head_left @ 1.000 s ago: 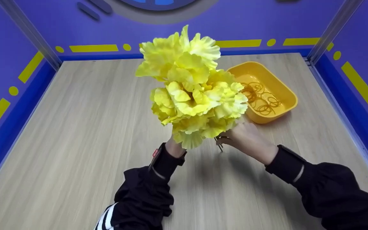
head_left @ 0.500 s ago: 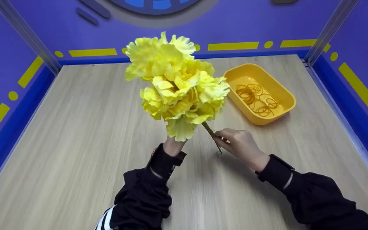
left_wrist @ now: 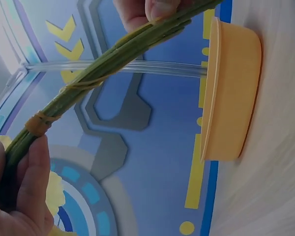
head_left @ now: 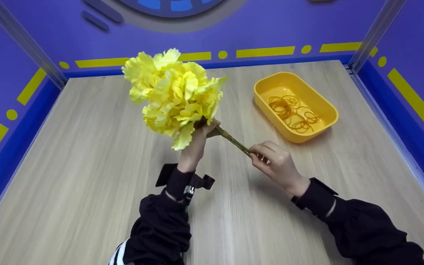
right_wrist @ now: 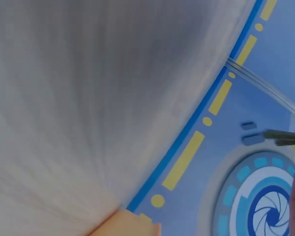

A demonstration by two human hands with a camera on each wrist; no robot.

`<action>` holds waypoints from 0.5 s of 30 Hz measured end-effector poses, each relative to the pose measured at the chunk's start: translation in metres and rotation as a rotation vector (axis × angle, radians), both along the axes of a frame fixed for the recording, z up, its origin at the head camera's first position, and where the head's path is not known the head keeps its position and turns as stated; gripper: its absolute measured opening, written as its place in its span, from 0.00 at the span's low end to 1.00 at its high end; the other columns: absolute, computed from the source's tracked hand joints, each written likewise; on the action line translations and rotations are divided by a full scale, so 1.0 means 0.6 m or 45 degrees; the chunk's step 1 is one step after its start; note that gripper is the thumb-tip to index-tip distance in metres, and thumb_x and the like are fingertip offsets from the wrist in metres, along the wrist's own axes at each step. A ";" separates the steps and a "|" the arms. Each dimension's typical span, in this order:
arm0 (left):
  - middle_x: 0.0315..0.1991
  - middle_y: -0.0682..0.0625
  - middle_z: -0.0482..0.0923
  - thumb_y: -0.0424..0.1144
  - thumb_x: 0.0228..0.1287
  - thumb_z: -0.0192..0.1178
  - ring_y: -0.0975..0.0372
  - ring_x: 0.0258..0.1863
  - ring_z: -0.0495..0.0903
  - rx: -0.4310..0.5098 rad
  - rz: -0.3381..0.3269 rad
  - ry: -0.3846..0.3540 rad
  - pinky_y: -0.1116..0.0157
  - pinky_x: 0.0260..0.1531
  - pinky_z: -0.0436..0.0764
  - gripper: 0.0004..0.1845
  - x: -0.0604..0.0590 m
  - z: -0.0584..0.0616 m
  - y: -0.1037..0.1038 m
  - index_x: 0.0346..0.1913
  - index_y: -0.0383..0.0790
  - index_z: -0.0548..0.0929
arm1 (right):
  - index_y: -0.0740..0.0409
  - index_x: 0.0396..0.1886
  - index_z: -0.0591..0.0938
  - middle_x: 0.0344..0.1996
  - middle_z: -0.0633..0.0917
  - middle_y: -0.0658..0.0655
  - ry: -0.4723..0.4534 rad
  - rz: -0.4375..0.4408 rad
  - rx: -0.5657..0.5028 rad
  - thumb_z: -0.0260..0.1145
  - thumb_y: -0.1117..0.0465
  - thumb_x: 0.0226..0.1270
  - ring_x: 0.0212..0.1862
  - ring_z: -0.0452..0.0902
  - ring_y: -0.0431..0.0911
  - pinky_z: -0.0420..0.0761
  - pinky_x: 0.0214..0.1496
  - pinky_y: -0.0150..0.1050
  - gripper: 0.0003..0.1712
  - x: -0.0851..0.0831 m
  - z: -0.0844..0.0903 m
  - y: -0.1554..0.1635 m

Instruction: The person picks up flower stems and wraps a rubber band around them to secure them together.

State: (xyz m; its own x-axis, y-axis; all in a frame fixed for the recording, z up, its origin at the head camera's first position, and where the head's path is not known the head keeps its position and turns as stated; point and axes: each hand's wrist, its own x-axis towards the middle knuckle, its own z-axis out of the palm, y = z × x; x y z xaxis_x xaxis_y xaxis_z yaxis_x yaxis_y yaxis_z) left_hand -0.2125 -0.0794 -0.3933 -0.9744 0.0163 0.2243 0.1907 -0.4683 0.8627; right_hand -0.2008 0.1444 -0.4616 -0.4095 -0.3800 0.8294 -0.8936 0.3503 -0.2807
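A bunch of yellow artificial flowers (head_left: 171, 94) is held above the wooden table. My left hand (head_left: 200, 133) grips the green stems (head_left: 232, 140) just under the blooms. My right hand (head_left: 271, 160) pinches the lower end of the stems. In the left wrist view the bundled stems (left_wrist: 108, 64) run diagonally, with rubber bands (left_wrist: 38, 123) wrapped round them near my left fingers (left_wrist: 32, 182); the right fingers (left_wrist: 150, 12) hold the far end. The right wrist view shows only stem tips (right_wrist: 285, 137) at the right edge.
A yellow plastic tub (head_left: 329, 110) with several orange rubber bands (head_left: 294, 112) stands on the table (head_left: 87, 154) at the right rear. Blue and purple walls with yellow marks enclose the table on three sides.
The bunch has tilted and swung to the left, away from the tub. My left hand rose and now shows under the blooms; my right hand stays at the stem ends.
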 end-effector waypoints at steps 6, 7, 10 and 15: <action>0.26 0.51 0.79 0.19 0.74 0.50 0.63 0.29 0.81 0.031 0.041 -0.287 0.67 0.32 0.90 0.18 -0.012 0.003 -0.008 0.29 0.38 0.80 | 0.67 0.34 0.86 0.24 0.85 0.57 -0.226 0.249 0.012 0.68 0.82 0.51 0.23 0.76 0.40 0.78 0.25 0.22 0.12 0.001 0.036 0.011; 0.25 0.50 0.79 0.18 0.75 0.50 0.63 0.28 0.81 0.076 0.041 -0.305 0.67 0.30 0.90 0.18 -0.014 0.001 -0.008 0.28 0.38 0.80 | 0.67 0.34 0.86 0.23 0.84 0.56 -0.287 0.282 0.006 0.68 0.82 0.51 0.24 0.75 0.38 0.77 0.25 0.21 0.12 0.001 0.042 0.013; 0.24 0.49 0.80 0.19 0.76 0.49 0.64 0.25 0.81 0.211 0.037 -0.344 0.68 0.27 0.89 0.19 -0.018 -0.002 -0.007 0.28 0.39 0.80 | 0.68 0.34 0.87 0.24 0.85 0.58 -0.443 0.350 -0.022 0.67 0.83 0.54 0.28 0.75 0.32 0.76 0.28 0.19 0.12 0.001 0.056 0.019; 0.25 0.48 0.80 0.21 0.78 0.47 0.65 0.23 0.82 0.359 0.044 -0.380 0.67 0.27 0.90 0.17 -0.018 -0.002 -0.001 0.31 0.37 0.79 | 0.72 0.37 0.85 0.26 0.85 0.63 -0.562 0.412 -0.081 0.65 0.86 0.55 0.34 0.77 0.28 0.80 0.33 0.18 0.13 0.001 0.058 0.024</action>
State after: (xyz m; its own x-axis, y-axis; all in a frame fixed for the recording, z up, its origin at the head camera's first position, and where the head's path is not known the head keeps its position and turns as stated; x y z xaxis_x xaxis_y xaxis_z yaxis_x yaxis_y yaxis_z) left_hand -0.2231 -0.0797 -0.3946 -0.9962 -0.0396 -0.0771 -0.0283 -0.6920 0.7213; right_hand -0.2005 0.1590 -0.4267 -0.5944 -0.4987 0.6308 -0.7454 0.0473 -0.6649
